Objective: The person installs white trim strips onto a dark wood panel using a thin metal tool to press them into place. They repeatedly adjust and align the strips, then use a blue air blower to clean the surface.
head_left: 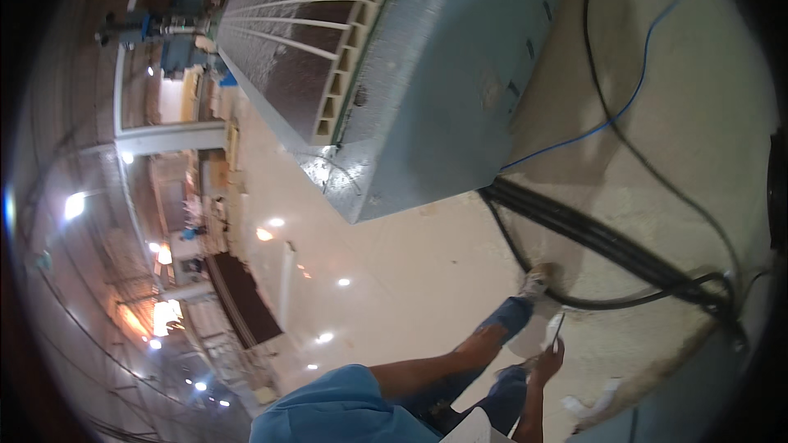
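The scene appears tilted in the head view. My left hand (486, 340) is beside my blue-trousered leg (514, 317); its fingers are too indistinct to read. To the right, my right hand (548, 363) is closed around a thin, dark, stick-like thing (560, 326), whose exact kind I cannot make out. A pale patch lies behind that thing. Beyond my left hand, a shoe (535, 280) stands on the floor by a black cable. Both hands are well apart from the large blue-grey metal machine body (443, 107) ahead.
Dark brown ribbed panelling with a pale slotted edge (341, 74) lies on the machine. Thick black cables (591, 234) and a thin blue cable (636, 90) cross the floor (394, 271). A dark brown slab (242, 299) lies at left. White scraps (595, 400) lie at lower right.
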Motion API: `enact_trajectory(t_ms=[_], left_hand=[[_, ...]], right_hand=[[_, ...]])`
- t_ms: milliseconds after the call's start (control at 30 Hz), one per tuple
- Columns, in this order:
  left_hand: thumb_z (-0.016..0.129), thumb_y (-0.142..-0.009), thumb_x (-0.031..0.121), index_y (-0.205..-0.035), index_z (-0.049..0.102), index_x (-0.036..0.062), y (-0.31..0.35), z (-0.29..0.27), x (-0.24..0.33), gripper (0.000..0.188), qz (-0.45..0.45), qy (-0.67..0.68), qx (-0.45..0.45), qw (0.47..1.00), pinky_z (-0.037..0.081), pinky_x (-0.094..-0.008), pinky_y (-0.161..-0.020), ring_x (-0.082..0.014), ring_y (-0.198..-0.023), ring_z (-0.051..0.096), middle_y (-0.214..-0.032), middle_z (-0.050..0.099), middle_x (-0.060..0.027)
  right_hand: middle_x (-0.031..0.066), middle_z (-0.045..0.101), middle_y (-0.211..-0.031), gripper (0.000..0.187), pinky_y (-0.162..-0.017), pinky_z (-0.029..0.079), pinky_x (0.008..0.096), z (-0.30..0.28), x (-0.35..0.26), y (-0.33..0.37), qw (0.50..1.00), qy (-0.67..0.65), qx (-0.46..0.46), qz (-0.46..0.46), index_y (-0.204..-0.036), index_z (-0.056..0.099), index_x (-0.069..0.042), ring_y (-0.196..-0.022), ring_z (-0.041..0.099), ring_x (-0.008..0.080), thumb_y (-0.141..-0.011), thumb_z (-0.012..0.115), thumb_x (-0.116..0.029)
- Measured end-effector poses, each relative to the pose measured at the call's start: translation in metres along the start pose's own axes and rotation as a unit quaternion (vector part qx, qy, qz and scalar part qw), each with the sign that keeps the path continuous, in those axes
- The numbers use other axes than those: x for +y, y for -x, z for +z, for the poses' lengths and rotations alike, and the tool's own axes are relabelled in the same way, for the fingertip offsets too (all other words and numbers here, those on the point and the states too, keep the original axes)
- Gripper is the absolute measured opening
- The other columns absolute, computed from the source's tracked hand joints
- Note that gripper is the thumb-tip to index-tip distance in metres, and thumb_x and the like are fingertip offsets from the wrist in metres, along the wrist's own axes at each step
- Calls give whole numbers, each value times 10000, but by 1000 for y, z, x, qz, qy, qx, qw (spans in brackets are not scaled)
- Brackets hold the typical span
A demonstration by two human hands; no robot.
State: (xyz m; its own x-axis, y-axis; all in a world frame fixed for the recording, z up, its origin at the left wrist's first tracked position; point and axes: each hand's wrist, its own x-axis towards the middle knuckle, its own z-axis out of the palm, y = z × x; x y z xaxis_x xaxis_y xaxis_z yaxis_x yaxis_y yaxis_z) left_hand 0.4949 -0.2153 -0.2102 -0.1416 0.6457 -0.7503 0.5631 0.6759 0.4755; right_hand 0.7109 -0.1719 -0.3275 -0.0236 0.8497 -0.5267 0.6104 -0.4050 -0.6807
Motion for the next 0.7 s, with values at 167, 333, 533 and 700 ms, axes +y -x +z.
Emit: enact_trajectory(t_ms=[167,333,533,700], left_hand=[[711,-916,106,-1385,580,85,-8,-203,68,487,152,124,262,945,577,-399,-936,-311,-1148,693,-1427,619,-111],[748,-855,46,-1363,610,71,-24,-469,23,526,144,-52,599,786,509,-447,-1034,-377,-1261,607,-1393,610,-174],[519,-1065,342,-1463,481,-27,-67,-602,-38,544,-134,-238,628,728,329,-490,-1204,-404,-1462,401,-1558,440,-247],[711,-936,316,-1591,380,135,-9,-464,64,755,-16,41,82,996,183,-476,-1292,-302,-1564,239,-1691,278,-114]], right_hand=[[-49,499,-770,243,-516,342,220,-14,-220,-119,963,-258,-72,25,-1264,654,-45,-612,413,17,-1058,583,-152],[-21,535,-750,230,-487,325,211,-20,-348,-127,961,-236,-112,-87,-1237,672,-49,-584,424,21,-1067,577,-172],[-19,535,-727,226,-472,335,225,13,-378,-140,962,-197,-181,-48,-1191,677,-28,-553,420,35,-1068,563,-180],[-10,544,-719,244,-474,358,229,25,-399,-194,969,-207,-133,29,-1205,678,-36,-544,430,43,-1050,577,-196]])
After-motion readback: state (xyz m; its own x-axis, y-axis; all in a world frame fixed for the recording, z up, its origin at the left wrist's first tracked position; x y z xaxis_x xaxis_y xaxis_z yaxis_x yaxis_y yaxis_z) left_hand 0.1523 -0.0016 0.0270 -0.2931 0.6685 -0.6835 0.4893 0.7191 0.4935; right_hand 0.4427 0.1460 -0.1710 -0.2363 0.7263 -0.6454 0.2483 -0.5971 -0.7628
